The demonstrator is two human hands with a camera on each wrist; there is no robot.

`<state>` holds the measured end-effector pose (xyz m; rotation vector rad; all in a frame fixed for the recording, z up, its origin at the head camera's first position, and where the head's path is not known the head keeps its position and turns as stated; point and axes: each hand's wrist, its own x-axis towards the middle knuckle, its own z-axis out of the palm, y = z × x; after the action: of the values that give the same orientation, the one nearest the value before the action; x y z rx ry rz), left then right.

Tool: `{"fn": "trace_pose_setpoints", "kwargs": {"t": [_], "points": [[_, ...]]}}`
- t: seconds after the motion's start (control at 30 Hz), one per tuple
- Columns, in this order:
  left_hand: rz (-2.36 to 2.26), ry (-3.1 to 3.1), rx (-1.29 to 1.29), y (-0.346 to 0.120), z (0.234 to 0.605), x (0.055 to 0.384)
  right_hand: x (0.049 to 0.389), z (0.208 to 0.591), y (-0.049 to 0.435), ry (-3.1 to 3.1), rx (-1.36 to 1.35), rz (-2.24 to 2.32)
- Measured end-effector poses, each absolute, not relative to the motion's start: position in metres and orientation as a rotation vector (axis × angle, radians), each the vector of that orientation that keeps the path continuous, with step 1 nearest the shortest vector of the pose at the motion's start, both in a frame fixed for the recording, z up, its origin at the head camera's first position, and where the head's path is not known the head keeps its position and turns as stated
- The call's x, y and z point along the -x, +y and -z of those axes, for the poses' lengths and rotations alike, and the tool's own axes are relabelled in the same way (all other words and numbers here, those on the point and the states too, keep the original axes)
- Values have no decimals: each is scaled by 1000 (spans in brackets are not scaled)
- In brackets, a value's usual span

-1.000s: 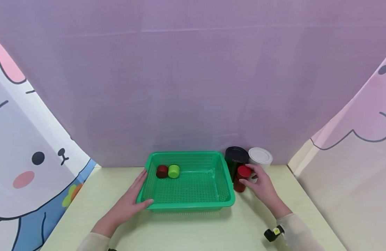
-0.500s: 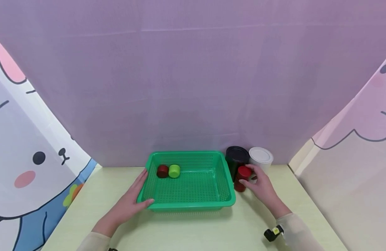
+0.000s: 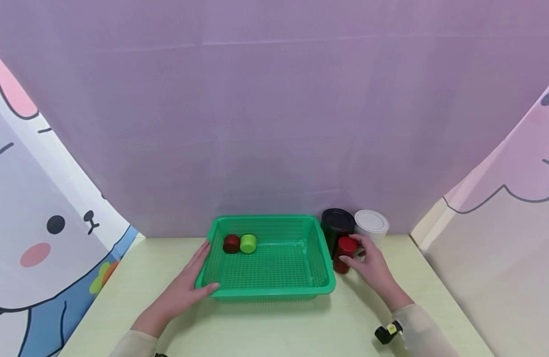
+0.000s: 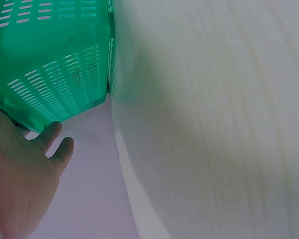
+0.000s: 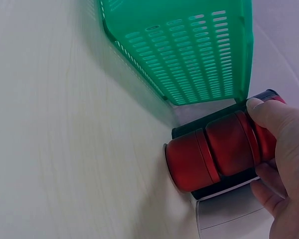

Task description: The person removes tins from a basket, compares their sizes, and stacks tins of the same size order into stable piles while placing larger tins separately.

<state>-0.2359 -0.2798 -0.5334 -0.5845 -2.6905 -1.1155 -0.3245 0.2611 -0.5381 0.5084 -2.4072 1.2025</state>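
Note:
My right hand (image 3: 373,265) pinches the top of a short stack of small red tins (image 5: 231,147) between thumb and fingers. The stack stands upright on the table, beside the right end of a green plastic basket (image 3: 274,291). Its uppermost tin (image 3: 347,245) is partly covered by the fingers. My left hand (image 3: 183,292) rests on the basket's left side, thumb over the near rim and fingers stretched along the outside. Inside the basket, toward its left end, a dark red tin (image 3: 231,243) and a lime green tin (image 3: 248,243) sit side by side.
A black can (image 3: 337,220) stands right behind the red stack, close to the basket. To its right is a white-lidded can (image 3: 371,221), partly behind my right hand. A purple cloth (image 3: 274,124) hangs at the back of the pale table (image 3: 274,329).

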Motion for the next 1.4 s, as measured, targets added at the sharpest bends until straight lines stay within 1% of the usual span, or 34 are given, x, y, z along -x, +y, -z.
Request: {"fn": "trace_pose_setpoints", "kwargs": {"t": [0.5, 0.93, 1.23, 1.4], "points": [[1129, -2700, 572, -280, 535, 236, 323, 538, 259, -2397, -487, -1223], [1147, -2691, 577, -279, 533, 235, 320, 527, 258, -2279, -524, -1153], [1157, -2681, 588, -278, 533, 235, 319, 503, 249, -2206, -590, -1163], [1149, -2679, 592, -278, 532, 235, 323, 487, 238, -2187, -688, -1183]]}}
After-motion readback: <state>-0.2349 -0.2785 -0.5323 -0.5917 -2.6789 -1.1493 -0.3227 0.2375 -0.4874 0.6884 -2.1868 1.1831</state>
